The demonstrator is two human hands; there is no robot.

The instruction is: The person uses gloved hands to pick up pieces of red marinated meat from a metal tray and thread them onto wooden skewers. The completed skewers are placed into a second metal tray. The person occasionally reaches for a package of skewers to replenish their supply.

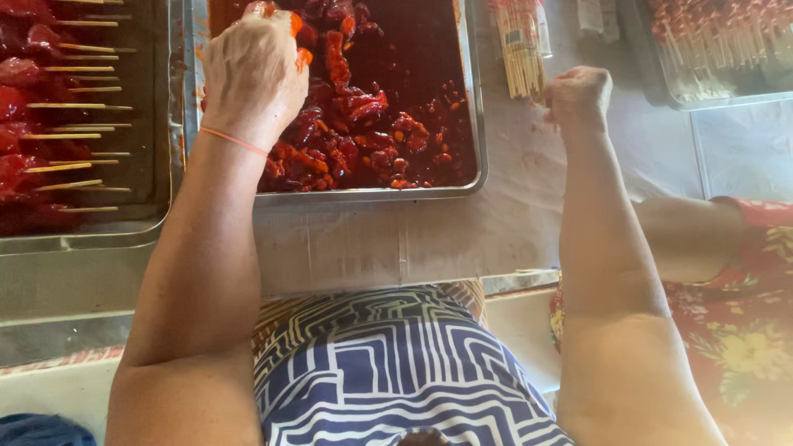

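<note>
My left hand [252, 74] reaches over the near-left corner of a steel tray [372, 195] filled with red marinated meat chunks [363, 116]. Its sauce-stained fingers curl down around a piece of meat at the tray's far side. A thin orange band circles that wrist. My right hand [578, 95] is closed in a fist on the pale table, just right of a bundle of bamboo skewers [520, 45]. Nothing shows inside the fist.
A second steel tray [99, 235] at the left holds several rows of skewered red meat [33, 124]. Another tray of skewers [719, 49] stands at the back right. A person in a red flowered garment [743, 289] sits close on my right.
</note>
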